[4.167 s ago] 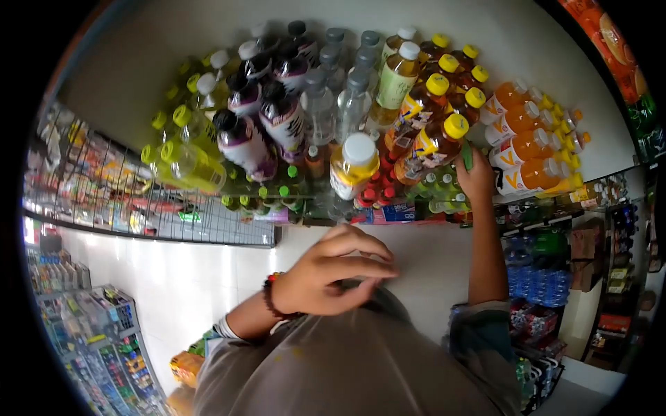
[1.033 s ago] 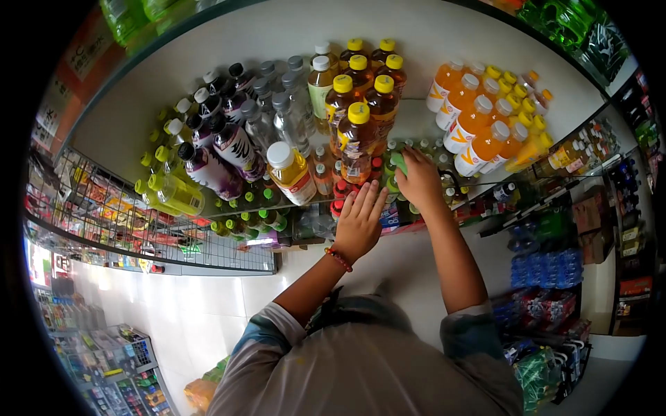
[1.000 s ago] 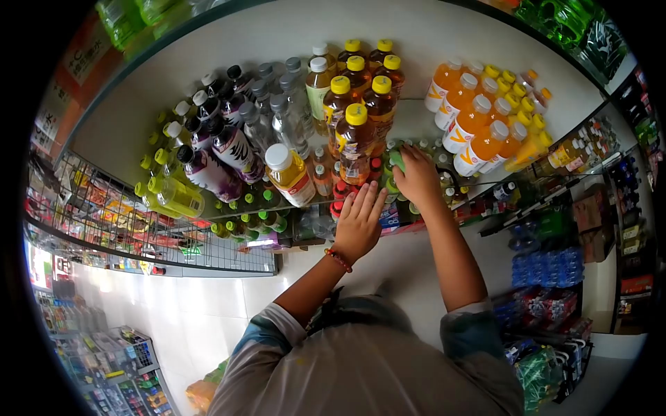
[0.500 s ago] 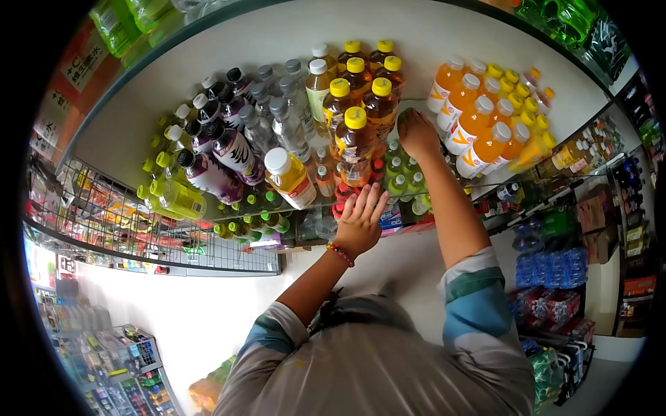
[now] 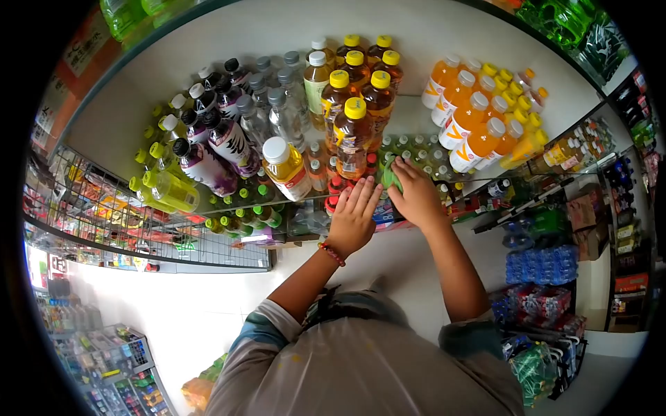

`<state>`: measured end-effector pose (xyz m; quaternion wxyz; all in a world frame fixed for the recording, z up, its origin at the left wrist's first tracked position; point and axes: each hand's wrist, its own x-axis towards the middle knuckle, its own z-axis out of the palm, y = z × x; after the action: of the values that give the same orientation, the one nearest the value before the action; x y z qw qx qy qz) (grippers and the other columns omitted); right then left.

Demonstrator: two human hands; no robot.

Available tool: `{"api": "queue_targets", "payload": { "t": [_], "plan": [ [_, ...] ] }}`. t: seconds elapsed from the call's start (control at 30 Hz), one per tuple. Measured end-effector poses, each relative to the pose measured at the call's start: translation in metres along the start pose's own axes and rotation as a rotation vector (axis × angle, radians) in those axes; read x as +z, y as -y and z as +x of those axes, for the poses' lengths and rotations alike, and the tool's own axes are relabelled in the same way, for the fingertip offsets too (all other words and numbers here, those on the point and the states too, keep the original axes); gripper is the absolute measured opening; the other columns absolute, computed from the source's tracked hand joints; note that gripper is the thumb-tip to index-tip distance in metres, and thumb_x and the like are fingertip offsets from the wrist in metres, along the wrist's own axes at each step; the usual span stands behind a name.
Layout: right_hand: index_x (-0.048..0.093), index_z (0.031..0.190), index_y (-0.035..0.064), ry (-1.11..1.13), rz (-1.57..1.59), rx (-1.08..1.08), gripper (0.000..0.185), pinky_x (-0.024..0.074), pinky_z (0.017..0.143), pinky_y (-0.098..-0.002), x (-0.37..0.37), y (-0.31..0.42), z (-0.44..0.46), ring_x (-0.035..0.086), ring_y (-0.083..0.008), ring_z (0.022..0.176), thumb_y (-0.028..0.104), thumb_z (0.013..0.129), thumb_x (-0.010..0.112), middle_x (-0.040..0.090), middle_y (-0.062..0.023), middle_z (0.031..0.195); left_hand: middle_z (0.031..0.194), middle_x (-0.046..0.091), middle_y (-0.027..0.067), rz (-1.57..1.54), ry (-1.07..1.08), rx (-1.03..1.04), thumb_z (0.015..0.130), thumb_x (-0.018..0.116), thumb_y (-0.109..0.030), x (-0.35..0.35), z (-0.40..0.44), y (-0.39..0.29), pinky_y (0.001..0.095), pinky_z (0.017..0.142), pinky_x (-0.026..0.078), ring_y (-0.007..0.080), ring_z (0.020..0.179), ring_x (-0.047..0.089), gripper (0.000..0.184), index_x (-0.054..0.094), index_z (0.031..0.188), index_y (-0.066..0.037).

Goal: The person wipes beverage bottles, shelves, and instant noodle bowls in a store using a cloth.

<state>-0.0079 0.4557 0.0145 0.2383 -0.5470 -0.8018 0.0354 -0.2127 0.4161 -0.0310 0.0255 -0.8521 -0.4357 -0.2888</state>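
Observation:
My right hand (image 5: 416, 194) presses a green cloth (image 5: 391, 173) on the glass shelf (image 5: 416, 111), near its front edge. Just left of it, my left hand (image 5: 355, 215) rests at the shelf edge with its fingers stretched out, below the front yellow-capped tea bottle (image 5: 352, 139). Nothing shows in that hand. A white-capped yellow bottle (image 5: 286, 170) leans to the left of the tea bottles, and purple-labelled bottles (image 5: 230, 142) with dark caps stand further left. Orange bottles (image 5: 476, 142) are grouped right of my right hand.
Small green-capped bottles (image 5: 267, 215) show through the glass on a lower level. A wire rack (image 5: 208, 246) with packets extends at the left. Blue bottle packs (image 5: 541, 265) and red packs (image 5: 541, 301) are stacked at the lower right, beside the floor (image 5: 166, 298).
My right hand has come back from deeper on the shelf to the front edge, close to my left hand, with the green cloth. My left hand has stayed at the edge.

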Motion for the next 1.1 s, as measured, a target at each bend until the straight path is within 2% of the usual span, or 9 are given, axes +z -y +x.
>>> {"api": "queue_targets", "payload": {
  "t": [0.2,0.33,0.43,0.67,0.7,0.77,0.9,0.97,1.1],
  "plan": [
    [0.057,0.14,-0.0048,0.039,-0.015,0.092,0.049,0.0423,0.117,-0.0471,0.0,0.003,0.007,0.052,-0.042,0.14,0.022,0.099,0.06,0.057,-0.0257,0.148,0.162,0.044,0.0167,0.004,-0.011,-0.004,0.079,0.062,-0.011,0.007,0.001,0.001,0.0507,0.121,0.031,0.0321,0.149,0.043,0.076,0.048,0.154,-0.007],
    [0.057,0.139,-0.006,0.03,-0.005,0.171,0.048,0.0447,0.115,-0.0472,0.022,-0.038,0.05,0.053,-0.0441,0.138,0.023,0.1,0.058,0.055,-0.0284,0.148,0.163,0.043,0.0172,0.03,0.013,0.005,0.08,0.064,-0.013,0.01,0.0,0.003,0.0515,0.12,0.032,0.0333,0.149,0.042,0.077,0.048,0.154,-0.007],
    [0.061,0.131,-0.0067,-0.092,-0.193,0.186,0.046,0.0491,0.11,-0.0469,0.04,-0.073,0.091,0.056,-0.0435,0.134,0.024,0.096,0.059,0.058,-0.0274,0.145,0.164,0.042,0.0173,0.045,0.03,0.012,0.079,0.065,-0.014,0.01,0.001,0.004,0.052,0.12,0.032,0.0337,0.149,0.042,0.077,0.047,0.154,-0.007],
    [0.062,0.125,-0.0064,0.07,-0.234,0.278,0.042,0.0518,0.106,-0.0473,0.051,-0.112,0.168,0.057,-0.038,0.131,0.025,0.098,0.054,0.063,-0.0248,0.132,0.164,0.04,0.0175,0.102,0.112,0.022,0.081,0.063,-0.018,0.009,0.0,0.007,0.0498,0.121,0.03,0.0326,0.151,0.038,0.08,0.043,0.158,-0.008],
    [0.064,0.121,-0.0024,-0.063,-0.201,0.272,0.037,0.053,0.104,-0.0482,0.064,-0.122,0.17,0.061,-0.0382,0.126,0.025,0.098,0.053,0.064,-0.0235,0.129,0.164,0.04,0.0175,0.101,0.118,0.001,0.081,0.063,-0.018,0.009,-0.001,0.007,0.0498,0.121,0.03,0.0326,0.151,0.038,0.08,0.043,0.158,-0.008],
    [0.066,0.12,0.003,0.12,-0.294,0.268,0.034,0.0537,0.103,-0.0502,0.056,-0.118,0.183,0.063,-0.0392,0.123,0.026,0.097,0.054,0.065,-0.0208,0.131,0.165,0.039,0.0167,0.106,0.092,0.005,0.081,0.064,-0.019,0.012,0.0,0.005,0.0489,0.122,0.028,0.0317,0.153,0.036,0.081,0.043,0.159,-0.009],
    [0.066,0.122,0.01,0.001,-0.071,0.327,0.035,0.0543,0.099,-0.0525,0.042,-0.097,0.161,0.065,-0.0402,0.119,0.03,0.094,0.058,0.067,-0.018,0.129,0.166,0.038,0.0157,0.165,0.086,0.021,0.081,0.063,-0.019,0.017,-0.004,0.008,0.0483,0.123,0.027,0.0307,0.154,0.034,0.083,0.041,0.16,-0.01],
    [0.063,0.124,0.0103,-0.121,-0.132,0.134,0.038,0.0542,0.098,-0.0532,0.07,-0.126,0.148,0.065,-0.0417,0.117,0.032,0.093,0.059,0.068,-0.0187,0.127,0.164,0.041,0.0149,0.076,0.07,-0.004,0.08,0.062,-0.012,0.013,-0.003,0.008,0.05,0.122,0.027,0.0312,0.152,0.037,0.077,0.047,0.155,-0.009],
    [0.06,0.13,0.004,-0.088,-0.019,0.147,0.042,0.0526,0.101,-0.0525,0.036,-0.081,0.096,0.061,-0.0436,0.123,0.028,0.095,0.061,0.066,-0.0229,0.131,0.164,0.041,0.0144,0.043,0.069,-0.004,0.079,0.063,-0.01,0.004,-0.005,0.004,0.0491,0.123,0.027,0.0308,0.151,0.038,0.079,0.046,0.156,-0.008]
  ]
}}
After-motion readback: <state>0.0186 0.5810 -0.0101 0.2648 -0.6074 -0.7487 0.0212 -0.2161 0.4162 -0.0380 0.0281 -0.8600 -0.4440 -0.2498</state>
